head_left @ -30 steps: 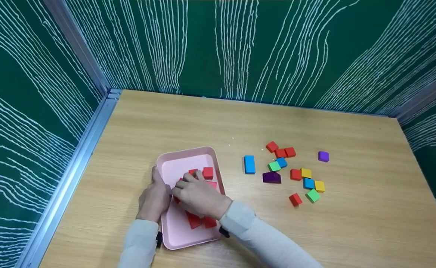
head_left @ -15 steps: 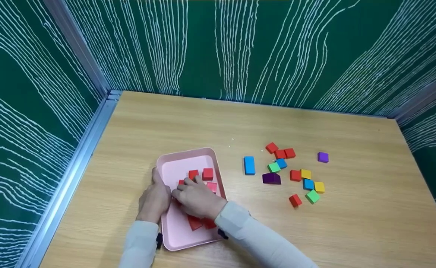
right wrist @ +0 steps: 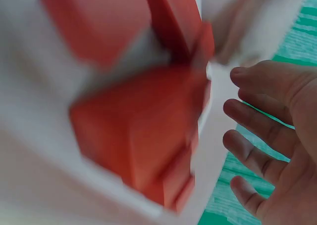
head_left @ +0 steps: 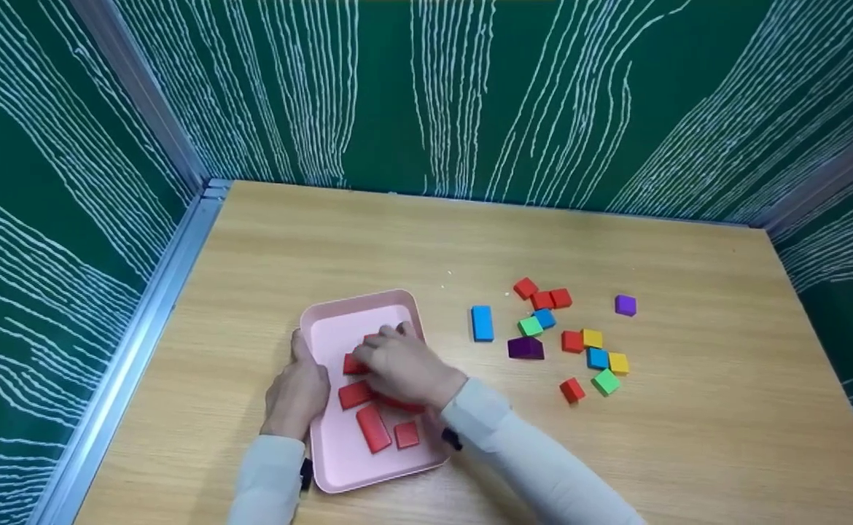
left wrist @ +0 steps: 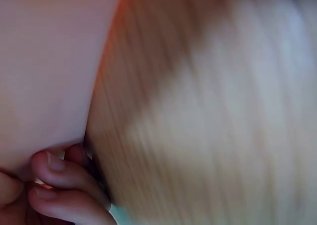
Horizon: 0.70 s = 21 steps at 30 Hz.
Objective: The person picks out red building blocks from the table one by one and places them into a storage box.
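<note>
My left hand [head_left: 297, 397] grips the left side of a pink tray [head_left: 335, 463], thumb along the rim. In the left wrist view its curled fingers [left wrist: 69, 178] meet the tray's wall. Over the tray's middle, my right hand [head_left: 408, 368] covers some of the red blocks inside. In the right wrist view that hand's fingers are spread and loosely bent, with nothing between them. Visible in the tray are a long red block [head_left: 374, 429], a small red block [head_left: 407, 435], a red block [head_left: 355, 395] left of the right hand and several others partly hidden.
To the tray's right, loose blocks lie scattered on the wooden table [head_left: 397, 240]: a blue block [head_left: 482, 324], a dark purple block [head_left: 526, 348], a purple cube [head_left: 625, 305] and several red, green, yellow and blue ones. Green walls [head_left: 383, 95] with white lines border the table.
My right hand has shifted rightward, away from the left hand, uncovering red blocks at the tray's left and front. My left hand keeps its hold on the tray. The head view has shifted slightly.
</note>
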Available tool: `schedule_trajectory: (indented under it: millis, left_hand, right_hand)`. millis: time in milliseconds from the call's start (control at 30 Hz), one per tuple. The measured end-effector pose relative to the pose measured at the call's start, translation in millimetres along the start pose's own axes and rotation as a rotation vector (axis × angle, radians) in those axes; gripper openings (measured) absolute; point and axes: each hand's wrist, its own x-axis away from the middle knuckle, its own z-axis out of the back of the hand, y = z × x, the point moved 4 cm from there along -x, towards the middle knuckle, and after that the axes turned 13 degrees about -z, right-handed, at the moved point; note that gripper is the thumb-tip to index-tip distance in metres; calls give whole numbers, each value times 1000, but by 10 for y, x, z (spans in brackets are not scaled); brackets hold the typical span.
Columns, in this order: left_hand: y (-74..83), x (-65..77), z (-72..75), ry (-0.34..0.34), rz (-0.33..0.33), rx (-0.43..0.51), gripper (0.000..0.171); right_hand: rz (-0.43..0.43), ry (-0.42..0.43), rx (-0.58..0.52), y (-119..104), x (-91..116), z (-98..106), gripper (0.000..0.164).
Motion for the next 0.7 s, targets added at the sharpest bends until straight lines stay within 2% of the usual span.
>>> schedule_trajectory:
  millis: [133,333,533,700]
  left_hand:
    - [3,4,-1,-19,14,15,68]
    - [9,10,-7,-51,34,33,70]
    - [14,16,-5,-57,44,49,71]
    - [0,26,-16,-72,77,83,72]
  right_hand:
    - [-42,49,-17,284,64,130,24]
    - [-143,51,-46,733,279,249,28]
    - [-249,72,-61,1138,589,347,37]
    - [-324,93,-89,1515,899,390,42]
